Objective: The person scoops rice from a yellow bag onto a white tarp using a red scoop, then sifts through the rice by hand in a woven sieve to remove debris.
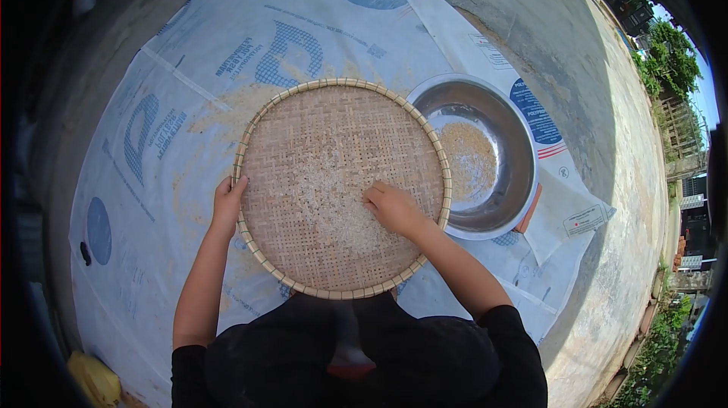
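Note:
A round woven bamboo winnowing tray (303,116) lies level in front of my body. Pale grains (330,196) are spread thinly over its middle and lower right. My left hand (227,199) grips the tray's left rim, thumb on the inner side. Over the grains, my right hand (390,205) has its fingers curled and drawn together at the tray's surface; whatever they pinch is hidden. Just right of the tray, partly behind its rim, stands a wide metal basin (518,173) with tan husks or grains (466,154) at its bottom.
A white and blue printed plastic sheet (205,36) covers the concrete ground, with scattered chaff (227,108) on it. A reddish-brown piece (531,208) sits against the basin's lower right side. A yellow bag (95,379) is at the lower left, and a small dark object (85,253) lies near the sheet's left edge.

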Motion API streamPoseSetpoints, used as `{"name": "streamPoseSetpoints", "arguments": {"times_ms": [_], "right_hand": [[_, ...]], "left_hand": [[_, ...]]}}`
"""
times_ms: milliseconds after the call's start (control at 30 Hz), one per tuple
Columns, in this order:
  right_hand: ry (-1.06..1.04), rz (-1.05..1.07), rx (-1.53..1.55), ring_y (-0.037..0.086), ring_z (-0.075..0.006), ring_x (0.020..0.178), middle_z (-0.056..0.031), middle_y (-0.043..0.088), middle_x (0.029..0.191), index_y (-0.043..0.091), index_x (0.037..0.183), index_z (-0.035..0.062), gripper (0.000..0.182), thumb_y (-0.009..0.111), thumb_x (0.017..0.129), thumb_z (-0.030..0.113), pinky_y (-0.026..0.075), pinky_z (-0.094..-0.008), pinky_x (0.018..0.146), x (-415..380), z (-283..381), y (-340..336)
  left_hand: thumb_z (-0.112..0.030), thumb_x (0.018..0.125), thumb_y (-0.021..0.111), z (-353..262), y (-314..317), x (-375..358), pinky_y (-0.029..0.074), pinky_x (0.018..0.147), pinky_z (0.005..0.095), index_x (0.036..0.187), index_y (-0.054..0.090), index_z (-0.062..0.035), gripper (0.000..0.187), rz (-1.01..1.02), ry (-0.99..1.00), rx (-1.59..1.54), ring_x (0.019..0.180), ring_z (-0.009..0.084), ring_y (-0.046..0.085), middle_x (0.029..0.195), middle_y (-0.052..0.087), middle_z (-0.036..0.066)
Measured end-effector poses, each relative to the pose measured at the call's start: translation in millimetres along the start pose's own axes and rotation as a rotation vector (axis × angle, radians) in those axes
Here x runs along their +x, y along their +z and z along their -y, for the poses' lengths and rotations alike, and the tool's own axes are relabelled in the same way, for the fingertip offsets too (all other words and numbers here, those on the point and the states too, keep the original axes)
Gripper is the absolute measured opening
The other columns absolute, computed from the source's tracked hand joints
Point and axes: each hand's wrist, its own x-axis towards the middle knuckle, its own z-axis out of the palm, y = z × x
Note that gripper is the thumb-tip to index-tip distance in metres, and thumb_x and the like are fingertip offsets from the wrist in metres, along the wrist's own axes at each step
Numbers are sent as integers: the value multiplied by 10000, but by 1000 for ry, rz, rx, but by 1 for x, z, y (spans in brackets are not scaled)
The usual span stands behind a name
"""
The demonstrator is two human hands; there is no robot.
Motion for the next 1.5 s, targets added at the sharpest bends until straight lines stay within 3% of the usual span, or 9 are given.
{"name": "streamPoseSetpoints", "arguments": {"times_ms": [300, 700, 900, 967, 1100, 1200, 1233, 1367, 1500], "right_hand": [[50, -54, 50, 580, -269, 795, -72, 555, 858, 550, 882, 87, 107, 577, 783, 118, 475, -365, 649, 1, 6, -6], [49, 81, -18, 574, -284, 830, -76, 570, 892, 556, 883, 84, 100, 541, 819, 160, 472, -379, 692, 6, 3, -1], [66, 33, 146, 567, -291, 810, -113, 564, 885, 546, 851, 37, 82, 564, 801, 100, 460, -371, 683, 0, -2, -16], [140, -89, 201, 569, -304, 800, -113, 568, 863, 541, 889, 47, 101, 566, 809, 105, 457, -381, 693, -3, -8, -42], [715, -638, 97, 555, -263, 697, -110, 546, 749, 519, 1002, 31, 234, 595, 796, 114, 438, -362, 639, -14, -44, -94], [715, -663, 69, 548, -252, 679, -103, 543, 743, 499, 1035, 20, 289, 608, 786, 122, 432, -362, 625, -19, -36, -101], [590, -633, 107, 515, -192, 595, -70, 518, 665, 509, 989, 34, 283, 651, 760, 122, 411, -326, 566, -20, -36, -88], [311, 322, 185, 582, -277, 724, -93, 567, 731, 562, 938, 57, 262, 671, 730, 173, 455, -376, 649, -19, -23, -69], [295, 272, 138, 591, -280, 783, -101, 587, 768, 574, 910, 61, 243, 673, 717, 171, 463, -381, 683, -21, -12, -45]], "left_hand": [[-244, 858, 574, 1, -1, 1, 441, 686, 281, 968, 569, 6, 273, -4, -13, 17, 745, 132, 548, 849, 599, 59], [-234, 859, 570, 1, 0, 1, 441, 688, 279, 975, 569, 7, 267, -11, -27, 48, 744, 137, 548, 852, 600, 63], [-235, 856, 577, 0, 2, -1, 439, 683, 278, 971, 570, 7, 268, -13, -29, 1, 744, 136, 546, 856, 600, 63], [-236, 856, 577, 1, 1, 0, 439, 678, 277, 963, 569, 5, 264, -18, -8, 9, 743, 134, 545, 853, 598, 62], [-238, 856, 576, 3, 1, 1, 439, 681, 279, 957, 568, 5, 264, -16, -37, 12, 748, 134, 546, 851, 597, 62], [-242, 857, 575, 1, 1, 0, 440, 683, 282, 952, 567, 6, 266, -4, -38, 1, 748, 133, 547, 845, 595, 61], [-242, 858, 574, 0, 1, -1, 440, 682, 283, 954, 567, 6, 265, -8, -46, 7, 747, 132, 547, 844, 595, 60], [-243, 859, 572, 1, 1, 0, 441, 682, 283, 951, 566, 4, 263, -21, -33, 5, 738, 134, 549, 837, 597, 56], [-246, 860, 572, 2, 1, 1, 441, 688, 282, 958, 566, 4, 269, -7, -9, 1, 742, 136, 550, 846, 599, 59]]}}
